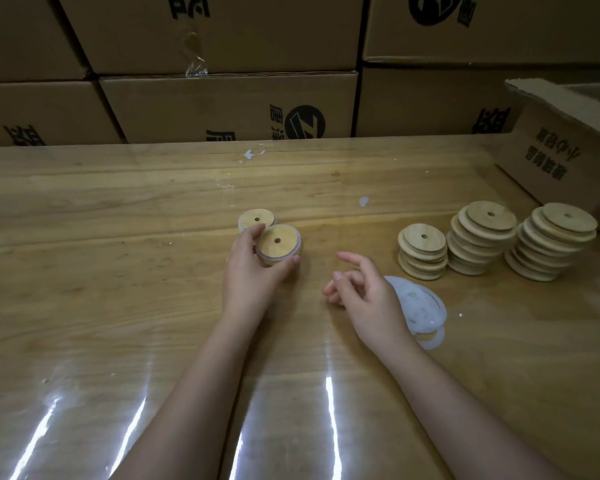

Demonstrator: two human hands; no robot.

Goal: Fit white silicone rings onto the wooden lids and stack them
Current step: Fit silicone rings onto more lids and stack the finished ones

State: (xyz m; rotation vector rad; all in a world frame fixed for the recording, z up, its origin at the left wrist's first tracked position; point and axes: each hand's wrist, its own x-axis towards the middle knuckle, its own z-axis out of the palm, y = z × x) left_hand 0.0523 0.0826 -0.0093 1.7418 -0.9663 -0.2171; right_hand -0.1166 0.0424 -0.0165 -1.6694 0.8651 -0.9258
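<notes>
Wooden round lid with centre hole (278,241), white silicone ring (298,242) round rim, gripped by left hand (253,275), fingers curled on edge, face up. Right hand (364,292) empty, fingers loosely spread. Second ringed wooden lid (256,219) lay just beyond, up-left; left hand nearer for stacking. Pile of white silicone rings (421,306) beside right hand; bare wooden lid stacks (478,237) further right on desk (136,271). Brown cardboard cartons (205,109): black print, round logo, not legible.

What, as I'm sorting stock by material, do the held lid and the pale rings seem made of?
Lid in the left hand: pale wood, matte, faint grain, apparently unvarnished. Rings beside the right hand: milky, translucent, thin; likely silicone or soft plastic.
</notes>
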